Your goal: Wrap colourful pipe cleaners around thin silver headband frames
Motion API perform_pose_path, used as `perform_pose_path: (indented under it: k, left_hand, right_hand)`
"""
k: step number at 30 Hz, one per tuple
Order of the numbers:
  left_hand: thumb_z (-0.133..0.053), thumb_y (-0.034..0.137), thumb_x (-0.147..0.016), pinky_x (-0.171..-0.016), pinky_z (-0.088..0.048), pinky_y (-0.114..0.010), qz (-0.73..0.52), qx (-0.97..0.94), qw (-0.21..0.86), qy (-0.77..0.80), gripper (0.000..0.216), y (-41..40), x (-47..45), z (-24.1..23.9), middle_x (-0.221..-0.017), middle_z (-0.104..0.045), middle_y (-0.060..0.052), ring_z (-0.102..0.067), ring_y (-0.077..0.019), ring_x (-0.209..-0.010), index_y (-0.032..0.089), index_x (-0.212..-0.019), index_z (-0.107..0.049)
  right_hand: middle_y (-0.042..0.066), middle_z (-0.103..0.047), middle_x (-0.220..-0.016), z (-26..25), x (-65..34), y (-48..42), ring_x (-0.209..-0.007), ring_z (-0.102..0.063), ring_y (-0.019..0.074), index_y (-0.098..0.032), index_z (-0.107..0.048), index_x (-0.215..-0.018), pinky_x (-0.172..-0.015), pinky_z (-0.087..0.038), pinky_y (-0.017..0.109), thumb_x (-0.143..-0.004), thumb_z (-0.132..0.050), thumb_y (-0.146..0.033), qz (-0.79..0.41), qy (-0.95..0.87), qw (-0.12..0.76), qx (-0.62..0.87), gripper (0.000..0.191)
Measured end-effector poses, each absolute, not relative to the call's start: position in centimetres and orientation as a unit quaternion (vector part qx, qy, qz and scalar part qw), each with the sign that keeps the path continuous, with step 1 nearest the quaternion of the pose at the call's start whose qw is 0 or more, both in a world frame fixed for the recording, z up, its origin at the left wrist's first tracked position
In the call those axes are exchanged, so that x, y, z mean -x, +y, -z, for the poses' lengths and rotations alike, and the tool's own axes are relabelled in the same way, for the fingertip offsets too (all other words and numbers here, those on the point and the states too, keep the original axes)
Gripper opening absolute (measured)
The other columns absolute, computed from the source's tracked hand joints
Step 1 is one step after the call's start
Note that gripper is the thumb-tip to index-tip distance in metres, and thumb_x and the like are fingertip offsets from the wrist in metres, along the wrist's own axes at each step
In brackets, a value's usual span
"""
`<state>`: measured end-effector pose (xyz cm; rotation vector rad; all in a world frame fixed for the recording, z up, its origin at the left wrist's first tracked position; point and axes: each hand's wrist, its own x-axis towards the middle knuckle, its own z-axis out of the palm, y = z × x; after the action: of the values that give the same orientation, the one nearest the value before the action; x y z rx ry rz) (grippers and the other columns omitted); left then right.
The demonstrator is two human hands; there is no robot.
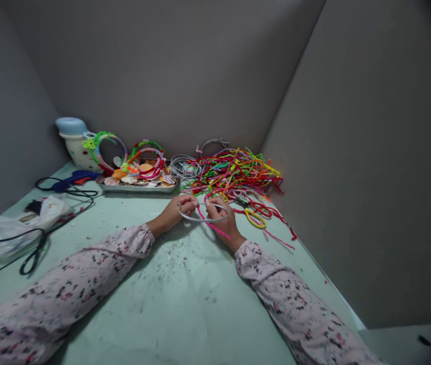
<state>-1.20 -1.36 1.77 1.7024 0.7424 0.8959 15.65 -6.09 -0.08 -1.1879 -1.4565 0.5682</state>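
Note:
My left hand (177, 210) and my right hand (223, 218) rest on the pale green table (185, 304), both closed on a thin grey headband (201, 219) that arcs between them. A pink pipe cleaner (215, 229) runs from near my left fingers down across my right hand, which pinches it against the band. Both arms wear pink flowered sleeves. Just beyond my hands lies a big tangle of coloured pipe cleaners (238, 177).
A metal tray (139, 187) with shells and decorated headbands sits at the back, with bare headbands (185, 166) beside it. A spotted white container (76, 147), blue glue gun (74, 180), black cords, plastic bag (21, 223) and scissors (35, 256) lie left. Grey walls enclose the corner.

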Motion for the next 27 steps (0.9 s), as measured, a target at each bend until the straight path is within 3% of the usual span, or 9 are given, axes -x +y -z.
perform_pose_path:
  k: [3, 10, 27]
  left_hand:
    - [-0.057, 0.028, -0.076, -0.055, -0.035, -0.022, -0.389, -0.734, 0.465, 0.305, 0.016, -1.41, 1.07, -1.57, -0.069, -0.052, 0.002, -0.046, -0.0105, -0.06, 0.015, -0.084, -0.058]
    - [-0.058, 0.019, -0.075, -0.067, -0.043, -0.024, -0.446, -0.781, 0.3, 0.318, 0.01, -1.87, 0.82, -1.93, -0.081, -0.06, -0.003, -0.055, -0.0135, -0.074, 0.015, -0.084, -0.06]
    - [-0.063, 0.024, -0.077, -0.065, -0.045, -0.024, -0.455, -0.773, 0.304, 0.322, 0.011, -2.1, 0.89, -2.11, -0.08, -0.06, -0.003, -0.055, -0.0128, -0.072, 0.015, -0.083, -0.06]
  right_hand:
    - [-0.004, -0.054, -0.061, -0.46, -15.6, -6.33, -0.054, -0.053, 0.0134, -0.021, -0.057, -0.079, -0.056, -0.042, 0.025, -0.086, -0.051, -0.036, -0.253, -0.6, 0.56, 0.512, 0.018]
    - [-0.004, -0.054, -0.058, -0.87, -15.48, -6.53, -0.053, -0.054, 0.0135, -0.021, -0.057, -0.077, -0.054, -0.042, 0.024, -0.084, -0.052, -0.038, -0.268, -0.586, 0.557, 0.525, 0.019]
    - [-0.005, -0.051, -0.057, -0.9, -15.36, -6.62, -0.051, -0.05, 0.0124, -0.021, -0.057, -0.076, -0.053, -0.04, 0.024, -0.084, -0.052, -0.038, -0.286, -0.577, 0.572, 0.508, 0.019]
